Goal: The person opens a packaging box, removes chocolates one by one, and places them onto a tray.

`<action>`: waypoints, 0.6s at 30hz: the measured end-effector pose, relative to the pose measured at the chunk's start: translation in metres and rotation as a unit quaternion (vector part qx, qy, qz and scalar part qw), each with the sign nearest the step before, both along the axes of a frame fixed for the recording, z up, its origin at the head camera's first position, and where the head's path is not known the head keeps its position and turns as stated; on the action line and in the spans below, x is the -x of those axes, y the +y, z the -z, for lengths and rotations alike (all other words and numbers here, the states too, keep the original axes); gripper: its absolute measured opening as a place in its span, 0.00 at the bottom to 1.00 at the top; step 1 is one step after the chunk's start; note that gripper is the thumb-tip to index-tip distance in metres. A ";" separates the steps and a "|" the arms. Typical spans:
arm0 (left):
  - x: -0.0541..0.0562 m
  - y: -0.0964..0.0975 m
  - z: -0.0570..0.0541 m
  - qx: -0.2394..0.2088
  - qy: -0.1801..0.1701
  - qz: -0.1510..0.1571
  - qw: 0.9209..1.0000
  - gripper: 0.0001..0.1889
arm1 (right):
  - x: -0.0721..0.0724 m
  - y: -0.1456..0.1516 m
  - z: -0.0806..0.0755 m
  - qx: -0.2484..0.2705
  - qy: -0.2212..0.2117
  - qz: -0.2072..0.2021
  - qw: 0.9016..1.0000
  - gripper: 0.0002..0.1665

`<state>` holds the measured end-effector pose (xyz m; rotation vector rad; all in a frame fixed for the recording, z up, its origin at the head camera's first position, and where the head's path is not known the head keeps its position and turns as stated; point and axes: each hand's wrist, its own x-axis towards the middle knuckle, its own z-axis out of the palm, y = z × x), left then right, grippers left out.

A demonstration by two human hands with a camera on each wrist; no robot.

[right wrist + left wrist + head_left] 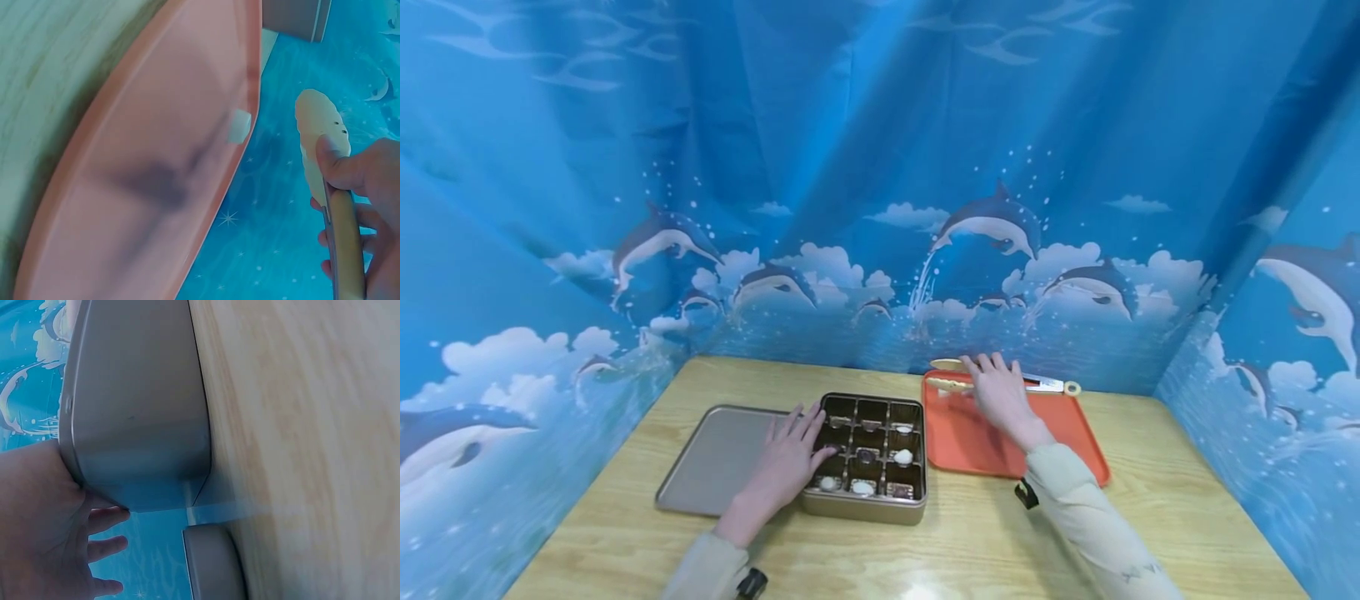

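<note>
Along far edge of tray (957,440): right hand (1002,397) grips tongs (1049,385) pointing left.

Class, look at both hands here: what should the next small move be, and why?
Probably bring the tongs to the small white piece and pinch it. The right hand holds the tongs near the tray, their tips apart, and that piece lies in the tray near its edge. The left hand touches the box.

No word, number or brand can be read in any view. The right sleeve (1093,525) bears a small, faint marking (1140,572) that may be lettering, though it is too indistinct to make out.
</note>
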<state>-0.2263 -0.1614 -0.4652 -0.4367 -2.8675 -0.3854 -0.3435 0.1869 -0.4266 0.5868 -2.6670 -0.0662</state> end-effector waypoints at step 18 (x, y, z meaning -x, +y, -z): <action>0.002 -0.001 0.004 -0.008 0.005 0.000 1.000 0.35 | -0.027 -0.039 -0.034 -0.031 0.049 -0.070 0.996 0.36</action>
